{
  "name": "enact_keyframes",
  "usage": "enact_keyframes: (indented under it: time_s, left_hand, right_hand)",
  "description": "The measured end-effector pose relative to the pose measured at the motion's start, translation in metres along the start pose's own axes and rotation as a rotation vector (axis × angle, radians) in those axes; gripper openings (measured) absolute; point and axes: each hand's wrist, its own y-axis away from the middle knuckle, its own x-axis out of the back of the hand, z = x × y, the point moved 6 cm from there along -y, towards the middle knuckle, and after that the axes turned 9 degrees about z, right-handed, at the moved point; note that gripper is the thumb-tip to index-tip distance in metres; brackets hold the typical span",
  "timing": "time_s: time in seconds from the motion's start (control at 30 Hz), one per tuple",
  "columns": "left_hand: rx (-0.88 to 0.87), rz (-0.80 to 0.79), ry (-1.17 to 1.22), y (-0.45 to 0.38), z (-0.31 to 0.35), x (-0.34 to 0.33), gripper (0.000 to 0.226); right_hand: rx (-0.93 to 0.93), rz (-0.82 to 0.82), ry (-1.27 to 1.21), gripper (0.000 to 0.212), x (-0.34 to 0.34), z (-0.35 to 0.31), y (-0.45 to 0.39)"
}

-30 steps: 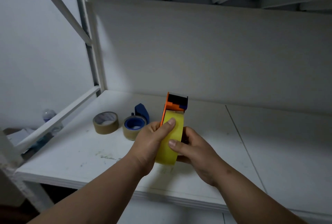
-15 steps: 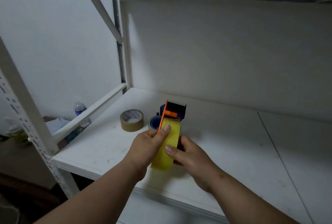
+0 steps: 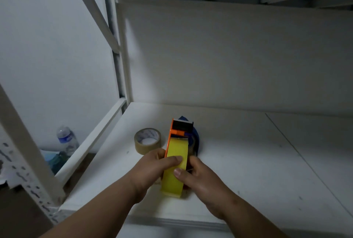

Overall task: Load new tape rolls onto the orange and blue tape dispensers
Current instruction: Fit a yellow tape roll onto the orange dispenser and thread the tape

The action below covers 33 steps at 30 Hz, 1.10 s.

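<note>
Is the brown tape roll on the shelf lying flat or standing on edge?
Lying flat: the brown tape roll rests on the shelf with its open core facing up.

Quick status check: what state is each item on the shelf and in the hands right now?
Orange dispenser: held upright above the shelf, yellow roll on it.
Yellow tape roll: gripped from both sides.
Left hand: thumb pressed across the roll.
Right hand: thumb on the roll.
Brown tape roll: lying flat, untouched.
Blue dispenser: on shelf, mostly hidden.
</note>
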Motion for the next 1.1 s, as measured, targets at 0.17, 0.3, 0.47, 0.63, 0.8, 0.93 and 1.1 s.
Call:
enact_keyframes:
  time_s: [0.17, 0.3, 0.47, 0.63, 0.8, 0.93, 1.1]
  left_hand:
    - [0.004, -0.038, 0.026, 0.006, -0.007, 0.017, 0.069]
    - [-0.006, -0.053, 0.04, 0.013, -0.007, 0.026, 0.065]
    - [0.012, -0.035, 0.07, 0.023, -0.008, 0.028, 0.05]
    - [0.029, -0.003, 0.043, 0.027, -0.007, 0.028, 0.071]
    - [0.02, -0.003, 0.022, 0.025, -0.009, 0.026, 0.071]
    - [0.02, -0.009, 0.007, 0.024, -0.014, 0.026, 0.059]
    - [0.006, -0.013, 0.005, 0.023, -0.017, 0.029, 0.066]
  right_hand:
    - [0.011, 0.028, 0.007, 0.035, -0.019, -0.003, 0.007]
    - [0.011, 0.018, 0.045, 0.028, -0.028, -0.006, 0.012]
    - [-0.008, -0.03, 0.079, 0.034, -0.031, -0.006, 0.013]
    - [-0.019, -0.041, 0.136, 0.04, -0.026, -0.008, 0.013]
    - [-0.046, 0.006, 0.264, 0.039, -0.001, -0.022, 0.012]
    - [0.122, 0.32, 0.308, 0.018, 0.026, -0.056, 0.004]
    - [0.411, 0.382, 0.602, 0.017, 0.01, -0.09, -0.006]
